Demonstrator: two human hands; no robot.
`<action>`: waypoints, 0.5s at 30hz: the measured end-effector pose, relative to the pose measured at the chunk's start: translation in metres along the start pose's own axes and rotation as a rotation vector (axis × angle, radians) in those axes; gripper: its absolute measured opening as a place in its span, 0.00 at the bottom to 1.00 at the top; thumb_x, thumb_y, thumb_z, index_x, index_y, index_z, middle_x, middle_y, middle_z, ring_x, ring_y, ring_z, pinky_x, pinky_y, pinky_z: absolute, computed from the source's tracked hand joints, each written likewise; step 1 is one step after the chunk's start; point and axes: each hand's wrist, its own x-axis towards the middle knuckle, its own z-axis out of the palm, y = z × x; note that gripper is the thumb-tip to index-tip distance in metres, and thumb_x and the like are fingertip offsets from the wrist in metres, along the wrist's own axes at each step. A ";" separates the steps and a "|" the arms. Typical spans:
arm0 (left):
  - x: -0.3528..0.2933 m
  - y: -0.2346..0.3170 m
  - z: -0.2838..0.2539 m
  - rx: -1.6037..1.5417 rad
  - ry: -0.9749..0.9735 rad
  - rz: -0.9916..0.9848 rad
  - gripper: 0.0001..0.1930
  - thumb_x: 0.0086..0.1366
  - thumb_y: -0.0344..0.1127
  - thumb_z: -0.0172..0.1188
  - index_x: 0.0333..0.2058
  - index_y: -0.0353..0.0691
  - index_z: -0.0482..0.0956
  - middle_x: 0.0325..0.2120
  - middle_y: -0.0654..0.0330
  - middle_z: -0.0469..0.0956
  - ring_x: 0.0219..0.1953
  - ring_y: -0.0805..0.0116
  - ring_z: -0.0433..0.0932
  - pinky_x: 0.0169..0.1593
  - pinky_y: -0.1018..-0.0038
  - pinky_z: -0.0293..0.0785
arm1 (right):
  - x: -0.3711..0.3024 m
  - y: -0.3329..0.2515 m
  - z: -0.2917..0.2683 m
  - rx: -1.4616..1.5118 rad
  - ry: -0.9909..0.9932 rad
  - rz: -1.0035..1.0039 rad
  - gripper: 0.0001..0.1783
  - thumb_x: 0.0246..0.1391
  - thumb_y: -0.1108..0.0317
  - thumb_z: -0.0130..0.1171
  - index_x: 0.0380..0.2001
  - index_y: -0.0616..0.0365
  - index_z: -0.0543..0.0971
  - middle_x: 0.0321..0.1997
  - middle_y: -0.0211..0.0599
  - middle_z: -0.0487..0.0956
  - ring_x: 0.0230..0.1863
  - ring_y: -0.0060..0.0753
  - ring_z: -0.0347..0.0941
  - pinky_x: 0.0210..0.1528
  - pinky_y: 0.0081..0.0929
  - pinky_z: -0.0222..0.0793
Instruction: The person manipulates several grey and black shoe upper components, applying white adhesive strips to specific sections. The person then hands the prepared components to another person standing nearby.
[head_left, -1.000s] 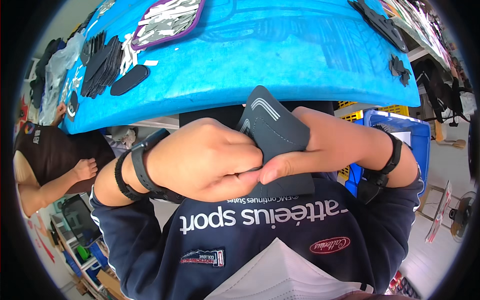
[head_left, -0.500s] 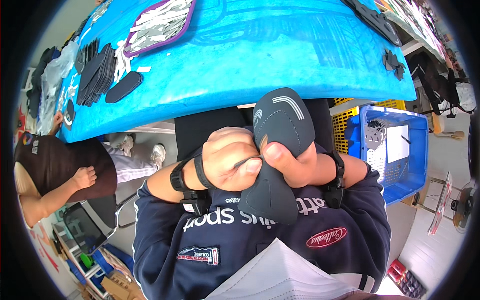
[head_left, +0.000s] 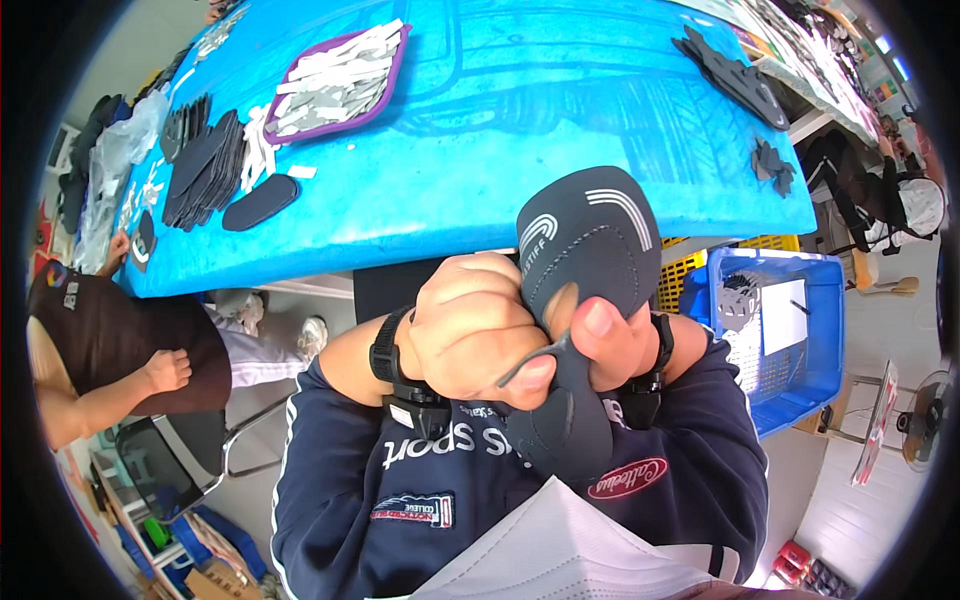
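A soft black pad [head_left: 590, 225] with a rounded top end, dashed curved lines and pale printed stripes is held in front of my chest. It narrows and twists in the middle. Its other rounded end [head_left: 560, 440] hangs down over my shirt. My left hand [head_left: 475, 320] is closed on the narrow middle, thumb pressed on a thin dark edge. My right hand [head_left: 608, 345] grips the pad from the right, its thumb against the middle and most of its fingers hidden behind. A small opening in the pad shows skin through it.
On the blue-covered table [head_left: 480, 170] stands a purple-rimmed tray [head_left: 395, 75] of white and grey strips. Stacked black oval pieces [head_left: 205, 170] lie at left, more dark pieces [head_left: 735, 80] at far right. A blue crate [head_left: 825, 345] stands right; a seated person [head_left: 120, 350] is at left.
Both hands have shifted slightly right and toward me with the pad. Its upper end has turned, tilting right and showing more of its printed face. The grip stays.
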 end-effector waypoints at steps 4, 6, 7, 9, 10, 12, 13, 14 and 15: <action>0.021 -0.005 -0.002 0.010 -0.009 0.069 0.07 0.52 0.30 0.60 0.18 0.36 0.76 0.15 0.62 0.70 0.13 0.67 0.65 0.20 0.73 0.64 | 0.012 -0.002 -0.004 0.074 -0.050 -0.026 0.08 0.52 0.73 0.50 0.20 0.61 0.73 0.22 0.31 0.71 0.23 0.27 0.63 0.27 0.26 0.59; 0.030 -0.007 -0.001 0.012 0.000 0.122 0.07 0.53 0.30 0.59 0.18 0.37 0.76 0.14 0.63 0.69 0.13 0.70 0.63 0.18 0.75 0.60 | 0.018 0.003 -0.003 0.095 -0.063 -0.148 0.10 0.52 0.72 0.50 0.19 0.60 0.73 0.21 0.32 0.71 0.22 0.28 0.63 0.27 0.27 0.59; 0.034 -0.008 0.000 0.020 0.017 0.143 0.07 0.53 0.30 0.59 0.18 0.37 0.76 0.14 0.63 0.68 0.13 0.71 0.63 0.18 0.75 0.59 | 0.024 0.009 -0.003 0.120 -0.105 -0.245 0.10 0.52 0.71 0.50 0.18 0.60 0.72 0.20 0.32 0.71 0.22 0.28 0.63 0.27 0.27 0.59; 0.039 -0.008 -0.001 0.034 0.032 0.172 0.06 0.53 0.29 0.58 0.19 0.37 0.76 0.15 0.64 0.68 0.12 0.72 0.62 0.17 0.76 0.57 | 0.031 0.016 -0.003 0.165 -0.145 -0.342 0.11 0.53 0.70 0.50 0.18 0.60 0.72 0.20 0.31 0.70 0.22 0.28 0.63 0.27 0.28 0.58; 0.040 -0.008 -0.002 0.043 0.023 0.169 0.06 0.53 0.29 0.58 0.19 0.37 0.76 0.15 0.64 0.68 0.13 0.72 0.62 0.18 0.76 0.57 | 0.034 0.018 -0.002 0.183 -0.144 -0.346 0.11 0.53 0.70 0.50 0.18 0.60 0.72 0.20 0.31 0.70 0.22 0.29 0.63 0.27 0.28 0.58; 0.041 -0.008 -0.004 0.061 0.029 0.166 0.06 0.53 0.29 0.58 0.19 0.36 0.76 0.15 0.64 0.69 0.13 0.72 0.62 0.18 0.76 0.57 | 0.038 0.019 -0.002 0.204 -0.145 -0.332 0.12 0.53 0.69 0.50 0.18 0.60 0.72 0.20 0.31 0.70 0.22 0.29 0.63 0.27 0.28 0.58; 0.041 -0.008 -0.005 0.077 0.028 0.174 0.06 0.53 0.29 0.58 0.19 0.36 0.76 0.15 0.64 0.69 0.13 0.72 0.63 0.18 0.76 0.58 | 0.040 0.017 -0.003 0.206 -0.146 -0.315 0.12 0.53 0.69 0.50 0.18 0.60 0.72 0.20 0.31 0.71 0.22 0.29 0.63 0.27 0.28 0.58; 0.040 -0.009 -0.005 0.088 0.049 0.181 0.06 0.53 0.29 0.58 0.19 0.36 0.76 0.15 0.64 0.69 0.13 0.72 0.63 0.18 0.76 0.58 | 0.041 0.014 -0.003 0.188 -0.144 -0.276 0.11 0.53 0.69 0.50 0.19 0.60 0.72 0.21 0.31 0.71 0.22 0.28 0.63 0.27 0.28 0.58; 0.039 -0.010 -0.005 0.096 0.070 0.187 0.06 0.53 0.29 0.58 0.19 0.36 0.76 0.15 0.64 0.69 0.13 0.72 0.63 0.18 0.76 0.59 | 0.042 0.011 -0.004 0.168 -0.140 -0.235 0.11 0.54 0.69 0.50 0.19 0.60 0.72 0.21 0.31 0.71 0.23 0.28 0.63 0.27 0.27 0.58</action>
